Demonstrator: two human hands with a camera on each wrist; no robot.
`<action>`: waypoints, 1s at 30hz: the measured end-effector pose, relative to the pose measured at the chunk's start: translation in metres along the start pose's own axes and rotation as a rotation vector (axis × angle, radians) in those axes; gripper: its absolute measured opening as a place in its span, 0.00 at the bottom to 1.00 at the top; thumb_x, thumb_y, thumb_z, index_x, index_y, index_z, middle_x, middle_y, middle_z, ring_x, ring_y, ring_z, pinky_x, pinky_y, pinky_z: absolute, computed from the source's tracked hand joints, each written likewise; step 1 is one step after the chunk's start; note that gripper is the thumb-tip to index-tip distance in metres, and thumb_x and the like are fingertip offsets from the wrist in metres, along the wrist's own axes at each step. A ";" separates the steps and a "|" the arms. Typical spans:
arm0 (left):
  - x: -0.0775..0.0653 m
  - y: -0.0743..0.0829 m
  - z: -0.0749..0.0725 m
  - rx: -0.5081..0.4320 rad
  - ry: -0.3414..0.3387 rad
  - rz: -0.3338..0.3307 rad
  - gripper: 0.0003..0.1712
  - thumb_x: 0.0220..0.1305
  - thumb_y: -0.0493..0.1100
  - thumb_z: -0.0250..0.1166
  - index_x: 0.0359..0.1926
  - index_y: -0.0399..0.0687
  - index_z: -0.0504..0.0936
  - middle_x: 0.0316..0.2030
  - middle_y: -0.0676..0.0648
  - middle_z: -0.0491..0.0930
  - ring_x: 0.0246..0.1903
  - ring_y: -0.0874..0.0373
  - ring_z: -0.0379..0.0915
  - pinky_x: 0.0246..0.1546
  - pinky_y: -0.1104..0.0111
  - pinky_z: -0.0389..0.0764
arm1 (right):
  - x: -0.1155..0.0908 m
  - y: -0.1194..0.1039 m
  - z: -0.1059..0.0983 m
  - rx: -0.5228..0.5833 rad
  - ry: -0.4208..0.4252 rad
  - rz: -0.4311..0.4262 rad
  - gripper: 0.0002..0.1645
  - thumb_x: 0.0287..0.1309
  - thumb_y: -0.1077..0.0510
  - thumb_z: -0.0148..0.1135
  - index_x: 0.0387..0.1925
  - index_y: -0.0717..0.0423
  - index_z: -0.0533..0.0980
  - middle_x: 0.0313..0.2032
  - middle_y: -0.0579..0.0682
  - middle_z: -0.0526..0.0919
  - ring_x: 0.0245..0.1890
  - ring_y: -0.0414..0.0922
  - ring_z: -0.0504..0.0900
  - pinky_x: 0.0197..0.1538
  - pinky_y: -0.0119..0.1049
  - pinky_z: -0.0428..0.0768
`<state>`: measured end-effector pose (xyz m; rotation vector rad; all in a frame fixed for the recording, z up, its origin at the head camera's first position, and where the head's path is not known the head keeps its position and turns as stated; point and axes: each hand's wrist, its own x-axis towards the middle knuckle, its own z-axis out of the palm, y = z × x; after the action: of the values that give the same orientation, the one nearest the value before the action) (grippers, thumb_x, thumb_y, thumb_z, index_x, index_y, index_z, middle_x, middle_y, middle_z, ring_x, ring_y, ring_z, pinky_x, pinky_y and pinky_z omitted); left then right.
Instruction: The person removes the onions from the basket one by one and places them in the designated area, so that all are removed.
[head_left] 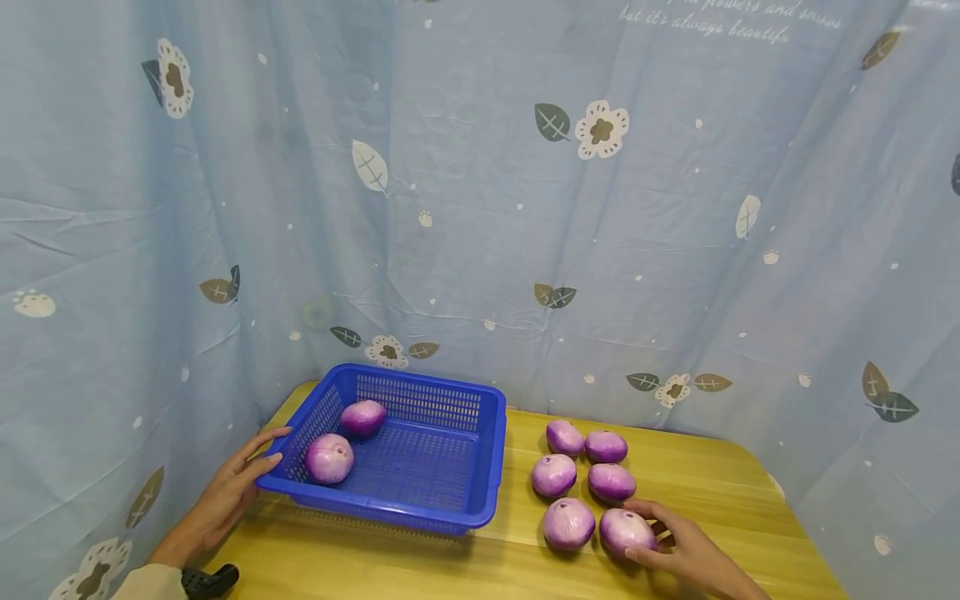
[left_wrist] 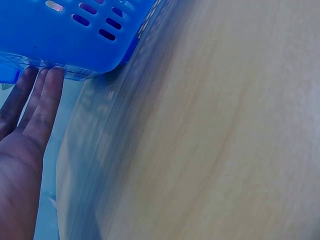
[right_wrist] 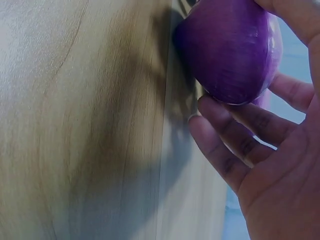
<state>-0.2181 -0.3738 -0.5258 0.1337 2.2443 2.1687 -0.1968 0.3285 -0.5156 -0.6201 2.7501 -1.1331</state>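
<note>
On the wooden table, my right hand (head_left: 678, 542) has its thumb and fingers round the near right purple onion (head_left: 626, 533). Close up in the right wrist view, the same onion (right_wrist: 227, 52) sits between thumb and fingertips, low over the table. Several other onions (head_left: 553, 476) lie beside and behind it in two rough columns. My left hand (head_left: 232, 483) touches the left rim of a blue plastic basket (head_left: 491, 467) with fairly straight fingers. In the left wrist view, fingertips meet the basket's outer wall (left_wrist: 65, 37). Two onions (head_left: 330, 458) lie in the basket's left part.
A pale blue curtain (head_left: 480, 250) with flowers and leaves hangs behind and at both sides of the table (head_left: 720, 500). The basket's right side faces the onion group across a strip of tabletop. A black band (head_left: 210, 581) is on my left wrist.
</note>
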 end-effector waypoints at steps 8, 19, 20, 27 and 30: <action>-0.003 -0.003 -0.003 -0.003 0.011 -0.003 0.31 0.81 0.48 0.53 0.79 0.52 0.59 0.71 0.42 0.55 0.52 0.67 0.78 0.51 0.67 0.81 | 0.005 -0.006 -0.012 -0.015 0.037 0.074 0.33 0.67 0.47 0.68 0.67 0.58 0.72 0.60 0.59 0.78 0.46 0.40 0.79 0.46 0.35 0.81; -0.002 -0.001 -0.005 -0.026 -0.023 0.026 0.31 0.81 0.47 0.53 0.79 0.49 0.58 0.72 0.38 0.52 0.55 0.62 0.78 0.51 0.66 0.81 | 0.044 -0.044 -0.036 -0.117 0.198 -0.140 0.25 0.67 0.50 0.69 0.63 0.44 0.76 0.54 0.44 0.82 0.46 0.42 0.81 0.46 0.40 0.83; -0.002 -0.001 -0.006 -0.027 -0.026 0.031 0.31 0.81 0.47 0.53 0.79 0.49 0.59 0.72 0.39 0.54 0.55 0.61 0.78 0.51 0.66 0.81 | 0.050 -0.049 -0.036 -0.105 0.191 -0.151 0.25 0.67 0.49 0.69 0.64 0.42 0.76 0.54 0.43 0.82 0.47 0.44 0.82 0.47 0.40 0.82; 0.001 -0.002 -0.004 -0.031 -0.025 0.047 0.30 0.81 0.46 0.53 0.78 0.48 0.60 0.65 0.49 0.63 0.55 0.58 0.80 0.51 0.64 0.82 | 0.098 -0.088 -0.024 -0.040 0.105 -0.201 0.27 0.66 0.43 0.69 0.64 0.34 0.75 0.56 0.39 0.82 0.51 0.53 0.83 0.52 0.44 0.82; 0.002 -0.004 -0.003 -0.036 -0.035 0.056 0.29 0.81 0.45 0.53 0.78 0.47 0.60 0.65 0.51 0.63 0.54 0.56 0.80 0.51 0.64 0.82 | 0.121 -0.104 -0.012 -0.035 0.081 -0.235 0.26 0.66 0.42 0.69 0.63 0.34 0.76 0.53 0.38 0.84 0.50 0.50 0.83 0.50 0.43 0.82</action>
<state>-0.2205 -0.3768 -0.5292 0.2349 2.2084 2.2141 -0.2757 0.2212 -0.4279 -0.9435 2.8279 -1.1808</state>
